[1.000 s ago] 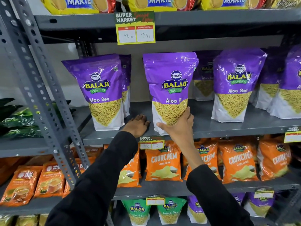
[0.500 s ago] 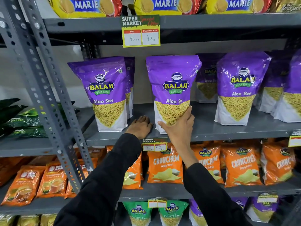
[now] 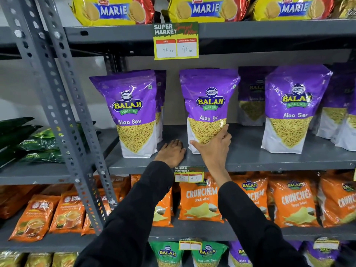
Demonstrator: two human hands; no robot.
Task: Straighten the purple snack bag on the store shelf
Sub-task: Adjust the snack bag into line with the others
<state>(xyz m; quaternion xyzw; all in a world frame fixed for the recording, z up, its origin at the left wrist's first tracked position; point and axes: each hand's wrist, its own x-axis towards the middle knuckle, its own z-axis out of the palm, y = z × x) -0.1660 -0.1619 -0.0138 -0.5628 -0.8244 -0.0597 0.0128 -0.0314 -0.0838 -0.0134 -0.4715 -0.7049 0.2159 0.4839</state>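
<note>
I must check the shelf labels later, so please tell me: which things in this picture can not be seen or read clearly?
Head view only:
- Lower front of the held purple bag: covered by the right hand.
- Lower price tag: the handwritten numbers are too small to read surely.
- Purple bags at the back: dark and blurred, partly behind the front bags.
- Left hand: its fingers lie flat on the shelf; the palm side is hidden.

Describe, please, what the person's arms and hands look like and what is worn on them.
Both arms wear long black sleeves of plain, unmarked fabric reaching the wrists. The left hand and right hand are bare: no gloves or watch show. A possible ring on a left finger is too small to confirm.
</note>
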